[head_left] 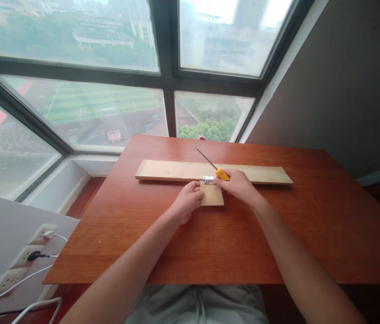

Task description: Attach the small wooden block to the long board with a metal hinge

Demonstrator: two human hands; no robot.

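The left hand point(190, 200) pinches the left edge of the small board point(212, 196), thumb and fingers drawn in with little gap. The right hand point(239, 183) is curled around the yellow-handled screwdriver point(222, 173), its fingertips near the right end of a metal hinge point(209, 178); whether they touch it, I cannot tell.

The small board lies on the table point(243, 243) at the near side of the long board point(172, 170), about midway along it. The hinge sits where these 2 boards meet, with its 2 leaves laid out toward them.

As far as this view shows, the work looks partway along: the boards are lined up and the hinge is in position. The near leaf seems to carry screws, while the far leaf appears to have bare holes, though both are too small to be sure. If so, the near side is fastened and the far side is left. The screwdriver's tip points away from the hinge, so no screw is being turned.
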